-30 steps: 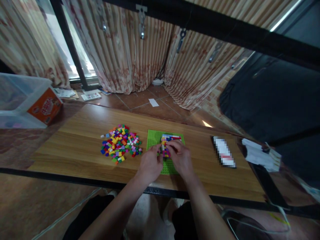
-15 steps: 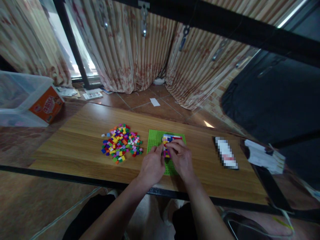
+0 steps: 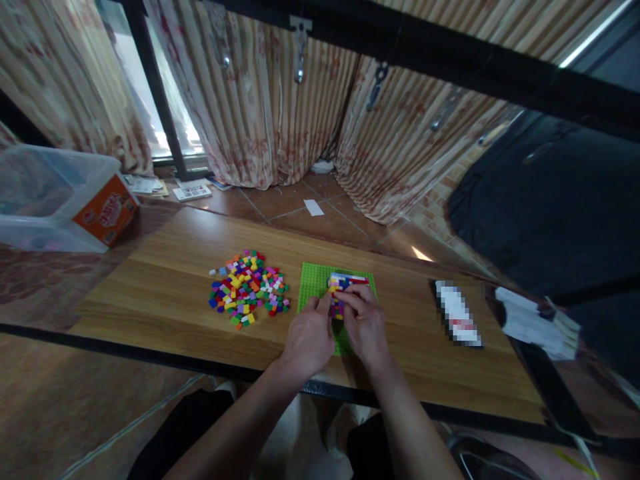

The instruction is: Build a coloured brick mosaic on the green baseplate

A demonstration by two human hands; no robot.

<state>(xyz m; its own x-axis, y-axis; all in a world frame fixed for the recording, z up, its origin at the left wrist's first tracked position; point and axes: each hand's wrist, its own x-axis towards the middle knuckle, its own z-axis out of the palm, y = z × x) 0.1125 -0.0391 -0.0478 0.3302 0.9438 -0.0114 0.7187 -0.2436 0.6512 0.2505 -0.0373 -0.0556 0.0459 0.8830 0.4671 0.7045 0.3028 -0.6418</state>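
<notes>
A green baseplate (image 3: pixel 313 285) lies on the wooden table (image 3: pixel 165 280), and a small multicoloured brick build (image 3: pixel 341 285) stands on it. My left hand (image 3: pixel 306 339) rests on the plate's near left part, fingers curled, thumb and forefinger pinched against the build's left side. My right hand (image 3: pixel 366 325) sits just to the right, fingertips closed on the build's near end. What the fingertips hold is too small to make out. A heap of loose coloured bricks (image 3: pixel 249 288) lies to the left of the plate.
A clear plastic bin with an orange label (image 3: pixel 60 200) stands off the table's far left. A flat blurred-out object (image 3: pixel 457 313) lies at the right, with white papers (image 3: pixel 535 320) beyond it. Curtains hang behind; a black table edge runs along the front.
Both hands stay at the brick build, with the left forefinger moved in closer against it. The view has shifted slightly, so everything sits a little to the right.
</notes>
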